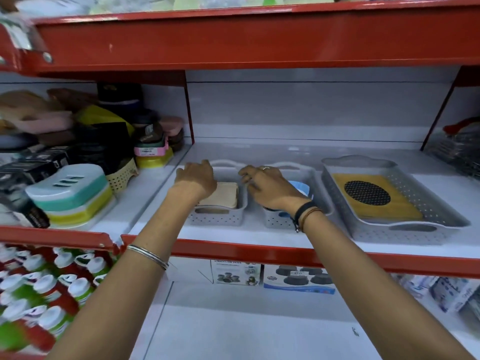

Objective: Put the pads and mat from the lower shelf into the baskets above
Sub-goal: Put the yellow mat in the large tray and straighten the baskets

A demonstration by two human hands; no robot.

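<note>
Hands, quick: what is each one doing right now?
Left hand: over the beige pads in the left basket; grip cannot be told.
Right hand: fingers curled over the middle basket, holding nothing visible.

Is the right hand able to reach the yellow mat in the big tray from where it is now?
Probably yes. The right hand is over the middle basket, beside the tray. The mat lies uncovered with nothing above it.

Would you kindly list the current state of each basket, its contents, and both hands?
Left basket: holds beige pads.
Middle basket: holds blue item.
Large tray basket: holds yellow mat, lying flat.
Left hand: over the pads.
Right hand: over middle basket.
</note>
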